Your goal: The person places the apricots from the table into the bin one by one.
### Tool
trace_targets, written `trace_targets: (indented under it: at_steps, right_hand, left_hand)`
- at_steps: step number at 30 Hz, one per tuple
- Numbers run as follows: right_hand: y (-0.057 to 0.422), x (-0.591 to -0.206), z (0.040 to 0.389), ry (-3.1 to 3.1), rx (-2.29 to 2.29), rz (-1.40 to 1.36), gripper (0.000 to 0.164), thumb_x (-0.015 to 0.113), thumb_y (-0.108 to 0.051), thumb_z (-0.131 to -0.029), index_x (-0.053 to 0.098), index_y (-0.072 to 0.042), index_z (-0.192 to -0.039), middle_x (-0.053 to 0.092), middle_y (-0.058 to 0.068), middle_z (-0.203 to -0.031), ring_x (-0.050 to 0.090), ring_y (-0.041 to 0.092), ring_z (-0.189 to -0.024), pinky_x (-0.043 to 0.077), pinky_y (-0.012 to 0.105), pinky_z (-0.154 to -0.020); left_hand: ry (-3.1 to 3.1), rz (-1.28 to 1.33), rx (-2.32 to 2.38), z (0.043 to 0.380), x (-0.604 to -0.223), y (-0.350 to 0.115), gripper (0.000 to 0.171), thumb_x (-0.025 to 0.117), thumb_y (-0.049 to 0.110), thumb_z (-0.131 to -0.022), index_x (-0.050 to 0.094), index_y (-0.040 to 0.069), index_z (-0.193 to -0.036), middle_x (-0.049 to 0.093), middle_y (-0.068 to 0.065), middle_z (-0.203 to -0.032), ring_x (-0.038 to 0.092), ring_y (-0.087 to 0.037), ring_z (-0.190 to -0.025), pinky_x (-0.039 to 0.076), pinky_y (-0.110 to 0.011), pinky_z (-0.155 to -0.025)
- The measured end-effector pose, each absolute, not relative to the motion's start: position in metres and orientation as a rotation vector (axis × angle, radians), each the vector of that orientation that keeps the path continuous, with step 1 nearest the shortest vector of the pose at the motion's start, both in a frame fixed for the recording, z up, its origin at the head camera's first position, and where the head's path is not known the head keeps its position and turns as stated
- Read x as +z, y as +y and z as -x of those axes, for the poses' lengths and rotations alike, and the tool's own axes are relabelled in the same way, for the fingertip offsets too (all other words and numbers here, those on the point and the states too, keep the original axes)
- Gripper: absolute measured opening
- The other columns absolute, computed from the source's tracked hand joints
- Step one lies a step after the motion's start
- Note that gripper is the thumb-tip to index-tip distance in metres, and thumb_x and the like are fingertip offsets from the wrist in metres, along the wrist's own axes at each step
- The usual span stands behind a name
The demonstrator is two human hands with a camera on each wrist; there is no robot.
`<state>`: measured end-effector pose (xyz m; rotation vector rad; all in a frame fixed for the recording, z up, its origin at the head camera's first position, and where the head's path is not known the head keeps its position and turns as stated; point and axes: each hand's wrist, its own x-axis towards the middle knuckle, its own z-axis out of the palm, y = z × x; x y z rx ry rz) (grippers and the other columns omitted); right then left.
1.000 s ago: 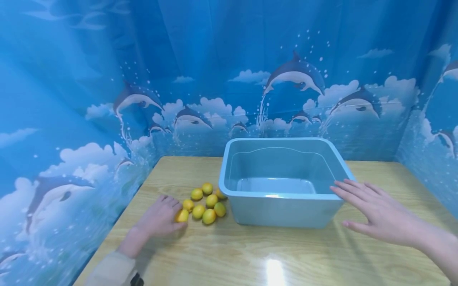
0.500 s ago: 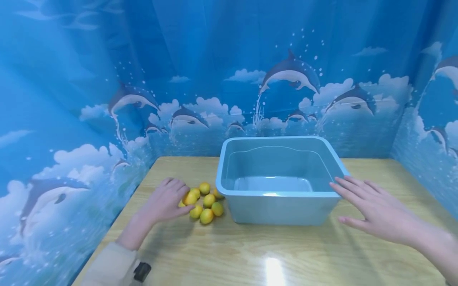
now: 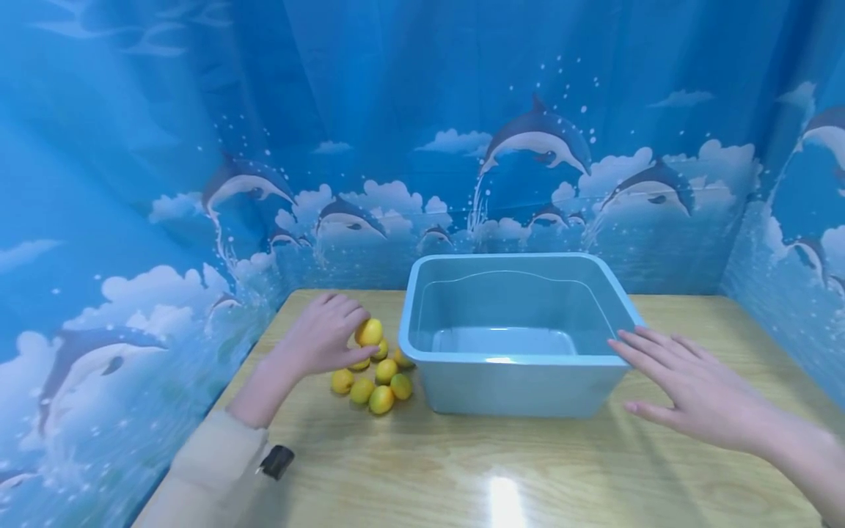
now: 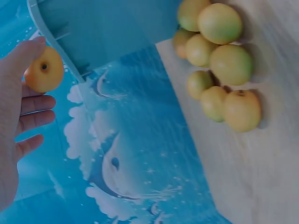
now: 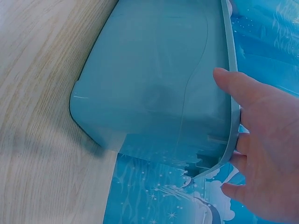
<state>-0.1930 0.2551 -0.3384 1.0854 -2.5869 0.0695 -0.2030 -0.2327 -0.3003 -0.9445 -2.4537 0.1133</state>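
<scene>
Above the left part of the table, my left hand (image 3: 325, 334) pinches a small yellow citrus fruit (image 3: 369, 332) between thumb and fingers. In the left wrist view, this fruit (image 4: 45, 70) shows a dark stem spot, and the other fingers (image 4: 37, 121) stay loose beside it. Below lies a group of several similar yellow-green fruits (image 3: 386, 371), just left of the light-blue plastic bin (image 3: 521, 387). My right hand (image 3: 700, 381) is at the bin's right front corner with straight, spread fingers. Its fingertips are at the rim (image 5: 235, 100); firm contact is hard to tell.
A wooden table (image 3: 409, 469) carries the bin and fruits. Behind and at both sides hangs a blue curtain (image 3: 396, 110) printed with dolphins. The bin's raised rim stands between the fruits and its inside.
My left hand has picked up a fruit from the group's left side and moved up and to the right with it. My right hand stays at the bin's corner.
</scene>
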Motion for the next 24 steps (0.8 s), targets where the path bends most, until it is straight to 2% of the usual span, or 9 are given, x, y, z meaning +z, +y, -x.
trace_targets:
  at_steps: [9, 14, 24]
  right_hand:
    - [0.255, -0.340, 0.193, -2.574, 0.092, -1.093, 0.078, 0.067, -0.045, -0.080, 0.033, -0.015, -0.144, 0.040, 0.016, -0.140, 0.025, 0.029, -0.135, -0.006, 0.032, -0.110]
    - [0.256, -0.340, 0.193, -2.576, 0.103, -1.088, 0.078, 0.068, -0.044, -0.080, 0.033, -0.016, -0.144, 0.040, 0.015, -0.139, 0.027, 0.030, -0.134, -0.004, 0.035, -0.111]
    - [0.257, -0.340, 0.193, -2.535, 0.101, -1.111, 0.079, 0.069, -0.043, -0.079, 0.033, -0.016, -0.144, 0.041, 0.015, -0.139, 0.027, 0.028, -0.134, -0.001, 0.033, -0.111]
  left_hand:
    - [-2.464, 0.950, 0.176, 0.212, -0.279, -0.220, 0.034, 0.071, 0.043, -0.076, 0.057, 0.013, -0.078, 0.056, 0.001, -0.076, 0.053, -0.020, -0.077, 0.043, -0.042, -0.081]
    - [-2.433, 0.956, 0.183, 0.222, -0.269, -0.213, 0.034, 0.071, 0.043, -0.076, 0.055, 0.013, -0.074, 0.057, -0.001, -0.076, 0.053, -0.021, -0.077, 0.043, -0.041, -0.082]
    - [-2.475, 0.930, 0.156, 0.239, -0.252, -0.192, 0.036, 0.070, 0.046, -0.077, 0.060, 0.012, -0.080, 0.055, -0.001, -0.077, 0.051, -0.020, -0.078, 0.041, -0.040, -0.080]
